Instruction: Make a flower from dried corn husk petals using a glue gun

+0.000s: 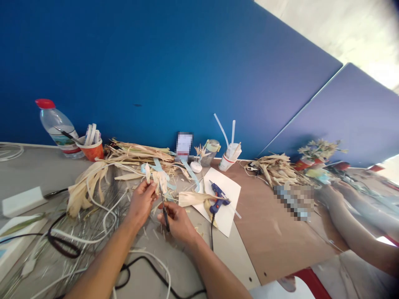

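You face a blue partition that fills most of the view, with the table below it, grey-beige on your side and brown to the right. At the far right a co-worker's arm reaches over the brown part. A long bundle of dried husks lies against the partition, ahead of your hands. To your right is a plain white sheet, with no writing that can be made out. The clear bottle at the far left has a red cap and a label in blue, green and red; its print is too small to read. Just beside it stands an orange-red cup holding white items and a dark pen-like tool; a white cup with a red band and clear sticks stands behind the sheet, its marks illegible. The blue glue gun lies on the sheet, no brand legible. A phone leans on the partition, its screen masked. Your right hand has its grip closed around what look like dark scissors. Your left hand has its grip pinching a pale husk piece, held just above the table, beside the blades.
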Demonstrator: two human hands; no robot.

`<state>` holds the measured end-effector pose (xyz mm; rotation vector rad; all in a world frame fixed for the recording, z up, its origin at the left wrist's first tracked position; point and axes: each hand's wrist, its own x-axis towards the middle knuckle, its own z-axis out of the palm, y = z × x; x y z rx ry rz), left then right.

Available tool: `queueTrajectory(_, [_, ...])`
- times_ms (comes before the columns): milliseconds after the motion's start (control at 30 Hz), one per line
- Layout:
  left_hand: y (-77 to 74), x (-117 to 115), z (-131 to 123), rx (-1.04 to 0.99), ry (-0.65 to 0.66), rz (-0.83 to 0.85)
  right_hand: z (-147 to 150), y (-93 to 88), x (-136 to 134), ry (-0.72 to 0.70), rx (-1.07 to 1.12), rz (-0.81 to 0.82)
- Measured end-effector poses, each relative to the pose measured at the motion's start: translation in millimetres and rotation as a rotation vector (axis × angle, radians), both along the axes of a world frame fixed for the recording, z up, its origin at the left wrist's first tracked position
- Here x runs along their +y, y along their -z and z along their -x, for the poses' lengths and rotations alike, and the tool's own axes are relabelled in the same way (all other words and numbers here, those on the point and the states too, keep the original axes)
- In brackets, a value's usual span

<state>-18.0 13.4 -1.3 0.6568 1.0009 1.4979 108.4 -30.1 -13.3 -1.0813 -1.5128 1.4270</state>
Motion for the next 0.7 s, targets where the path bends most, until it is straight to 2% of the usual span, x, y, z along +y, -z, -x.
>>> queueTrajectory(300, [-1.1,0,2,-0.054,0.014,-0.007,0,-2.7,-3,-0.005,0.033,0.054])
queueTrajectory(567, [-3.3,-7,-6,0.000,0.165,-0.026,1,1.0,2,0.068,0.147,0.039])
queueTrajectory(700, [-3.5,-9,-10,0.028,0.186,-0.007,0,0.1,3,0.098,0.182,0.010])
